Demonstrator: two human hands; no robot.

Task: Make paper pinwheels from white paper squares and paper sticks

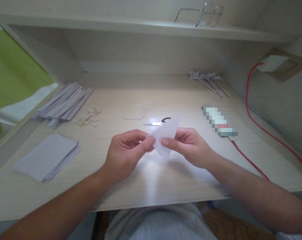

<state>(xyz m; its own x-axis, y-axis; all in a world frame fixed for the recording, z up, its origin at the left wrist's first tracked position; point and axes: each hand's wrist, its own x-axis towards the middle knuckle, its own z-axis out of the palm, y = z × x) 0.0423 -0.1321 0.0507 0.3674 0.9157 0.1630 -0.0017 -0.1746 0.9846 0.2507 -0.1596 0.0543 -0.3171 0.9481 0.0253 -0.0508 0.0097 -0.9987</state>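
Note:
A white sheet of paper [169, 131], folded into a triangle, is held up over the desk between both hands. My left hand [127, 148] pinches its left corner between thumb and fingers. On the other side, my right hand [191, 145] grips the paper, thumb on the near face and fingers behind. Just beyond the paper lie scissors [154, 124] with a dark handle, partly hidden by it. Thin paper strips [140, 110] are scattered past the scissors.
Rolled paper sticks [65, 101] and small pale bits [89, 117] lie left, behind a paper stack [49, 156]. Paper pinwheels [209, 80] lie at the back right. A phone [218, 121] with a red cable [251, 163] is at right. Glasses [203, 15] rest on the shelf [115, 25].

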